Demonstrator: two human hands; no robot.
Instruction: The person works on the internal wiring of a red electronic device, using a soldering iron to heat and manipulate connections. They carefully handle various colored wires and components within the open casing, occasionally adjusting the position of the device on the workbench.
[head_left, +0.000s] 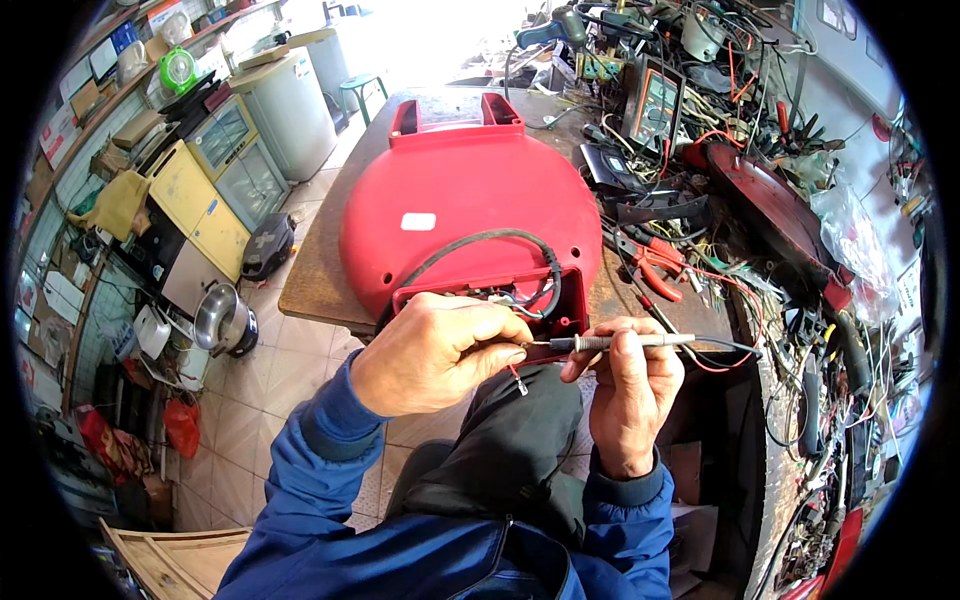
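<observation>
I see my right hand (628, 385) pinching a grey test probe (620, 342), its tip pointing toward 9 o'clock. My left hand (435, 352) is closed, fingertips gripping a thin red wire (516, 376) at the probe tip. Just at 12 o'clock of both hands, the red appliance housing (465, 195) lies on the workbench (315, 280), black cable (480, 240) looping into its open compartment.

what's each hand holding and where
Right hand grips a grey test probe along its shaft. Left hand pinches a thin wire near its end.

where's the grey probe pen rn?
Head view, centre-right: the grey probe pen lies in the right hand, tip beside the left hand, below the red appliance shell.
</observation>
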